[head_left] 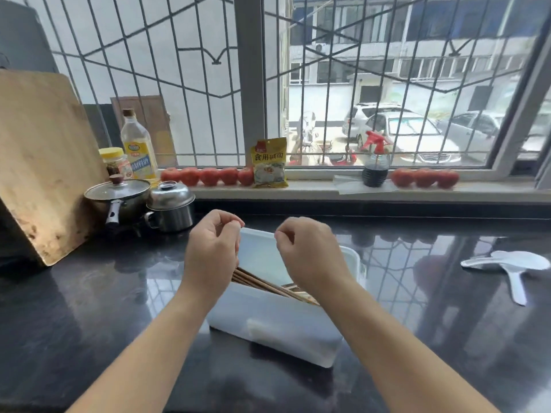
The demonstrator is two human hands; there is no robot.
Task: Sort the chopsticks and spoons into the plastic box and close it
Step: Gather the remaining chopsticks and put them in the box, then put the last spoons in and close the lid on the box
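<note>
A white plastic box stands on the dark counter in front of me. Several brown wooden chopsticks lie slanted inside it. The box's translucent lid stands raised over the far side. My left hand pinches the lid's top edge at its left end. My right hand pinches the same edge further right. Both hands hover above the box and hide part of its inside. Two white plastic spoons lie on the counter far to the right, apart from the box.
At the left, a wooden cutting board leans by a lidded pot and a steel pot. The window sill holds bottles, a yellow packet, a spray bottle and rows of tomatoes.
</note>
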